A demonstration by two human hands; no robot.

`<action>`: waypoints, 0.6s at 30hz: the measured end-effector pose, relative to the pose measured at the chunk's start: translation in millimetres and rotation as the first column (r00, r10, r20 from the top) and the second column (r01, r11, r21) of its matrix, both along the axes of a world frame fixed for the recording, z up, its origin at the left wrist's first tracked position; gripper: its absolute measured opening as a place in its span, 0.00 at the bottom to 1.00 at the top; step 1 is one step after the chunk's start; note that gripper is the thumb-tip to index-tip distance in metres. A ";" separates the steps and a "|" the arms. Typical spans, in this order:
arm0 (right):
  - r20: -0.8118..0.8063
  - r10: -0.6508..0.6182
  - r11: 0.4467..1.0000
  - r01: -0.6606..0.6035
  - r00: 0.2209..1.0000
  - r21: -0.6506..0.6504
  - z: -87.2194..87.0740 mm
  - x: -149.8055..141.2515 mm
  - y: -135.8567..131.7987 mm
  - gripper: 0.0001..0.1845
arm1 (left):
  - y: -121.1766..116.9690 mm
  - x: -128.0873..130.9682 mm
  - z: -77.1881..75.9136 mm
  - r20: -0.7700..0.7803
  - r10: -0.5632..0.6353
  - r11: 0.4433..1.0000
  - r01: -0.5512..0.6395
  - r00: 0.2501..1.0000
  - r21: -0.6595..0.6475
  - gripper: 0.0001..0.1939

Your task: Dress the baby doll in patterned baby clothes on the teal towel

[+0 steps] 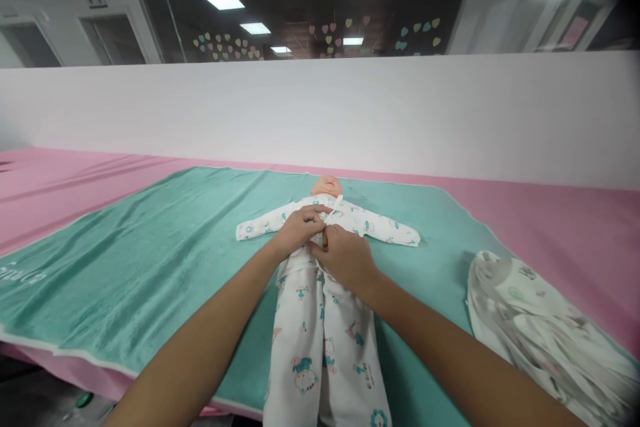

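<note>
A baby doll (327,185) lies on its back, dressed in a white printed top (385,225) with both sleeves spread sideways. White printed trousers (300,347) cover its legs, which point toward me. Over the doll's belly, my left hand (303,228) has its fingers bent and pinched at the front of the top. Beside it, my right hand (345,253) is closed with thumb and fingers together at the same spot. Both hands meet at the middle of the top, near its front edge. Whatever small part lies between the fingertips is hidden.
A teal blanket (150,267) is spread under the doll on a pink cover (565,227). At the right lies a crumpled heap of white printed cloth (545,327). A white low wall (320,117) stands behind, with dark glass above it.
</note>
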State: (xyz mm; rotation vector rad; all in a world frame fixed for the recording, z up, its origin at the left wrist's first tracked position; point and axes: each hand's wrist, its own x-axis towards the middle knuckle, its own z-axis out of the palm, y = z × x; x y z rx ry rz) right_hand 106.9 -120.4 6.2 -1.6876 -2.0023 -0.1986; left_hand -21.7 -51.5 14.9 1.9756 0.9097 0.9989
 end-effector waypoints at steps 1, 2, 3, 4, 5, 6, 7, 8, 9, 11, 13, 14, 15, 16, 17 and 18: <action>0.015 -0.020 1.000 0.020 1.000 -0.009 0.6 -2.2 1.4 0.14 | 0.1 0.4 -0.6 0.009 0.008 1.000 -0.007 1.000 -0.015 0.09; 0.030 -0.033 0.999 0.034 0.999 -0.019 1.0 -4.0 2.8 0.13 | 0.1 0.7 -1.1 0.019 0.015 0.999 -0.015 1.000 -0.030 0.09; 0.044 -0.040 0.999 0.041 0.998 -0.027 1.2 -5.5 3.9 0.13 | 0.0 0.9 -1.4 0.029 0.022 0.999 -0.021 0.999 -0.042 0.10; 0.056 -0.042 0.999 0.044 0.998 -0.029 1.3 -6.4 4.8 0.13 | -0.2 1.1 -1.7 0.036 0.030 0.998 -0.029 0.999 -0.048 0.10; 0.067 -0.040 0.999 0.042 0.997 -0.028 1.1 -6.9 5.2 0.12 | -0.5 1.4 -1.9 0.040 0.040 0.998 -0.039 0.998 -0.047 0.10; 0.073 -0.035 0.999 0.037 0.997 -0.023 0.5 -6.8 5.2 0.11 | -0.7 1.7 -2.0 0.039 0.051 0.998 -0.049 0.998 -0.042 0.10; 0.074 -0.027 1.000 0.028 0.997 -0.014 -0.3 -6.2 4.9 0.10 | -0.8 2.1 -2.0 0.035 0.060 0.998 -0.059 0.998 -0.033 0.10; 0.070 -0.014 1.000 0.014 0.997 -0.001 -1.4 -5.1 4.4 0.10 | -1.0 2.5 -2.0 0.029 0.069 0.997 -0.068 0.997 -0.022 0.10; 0.062 0.002 1.000 -0.003 0.998 0.013 -2.8 -3.6 3.9 0.09 | -1.1 2.8 -1.9 0.021 0.074 0.997 -0.073 0.997 -0.013 0.11; 0.045 0.042 0.998 -0.044 0.998 0.044 -6.0 0.1 3.2 0.11 | -1.2 3.1 -1.4 0.007 0.067 0.998 -0.067 0.998 0.001 0.11; 0.036 0.092 0.993 -0.094 0.995 0.077 -8.8 4.1 3.6 0.12 | -1.4 3.0 -0.7 0.005 0.050 0.999 -0.050 0.999 0.006 0.12; 0.034 0.120 0.988 -0.122 0.992 0.090 -9.9 5.9 4.4 0.13 | -1.5 2.8 -0.3 0.005 0.039 0.999 -0.039 0.999 0.003 0.12; 0.031 0.147 0.984 -0.149 0.989 0.101 -10.6 7.6 5.4 0.13 | -1.7 2.5 0.1 0.005 0.028 1.000 -0.028 1.000 0.001 0.12; 0.024 0.169 0.979 -0.171 0.985 0.109 -11.0 9.2 6.6 0.12 | -1.8 2.3 0.6 0.006 0.019 1.000 -0.019 1.000 -0.001 0.12; 0.014 0.183 0.977 -0.183 0.983 0.113 -11.2 10.5 7.8 0.12 | -2.0 2.1 1.1 0.006 0.009 1.000 -0.009 1.000 -0.002 0.12; 0.002 0.191 0.975 -0.190 0.982 0.115 -11.1 11.7 9.0 0.13 | -2.1 2.0 1.5 0.004 -0.001 1.000 0.001 1.000 -0.001 0.12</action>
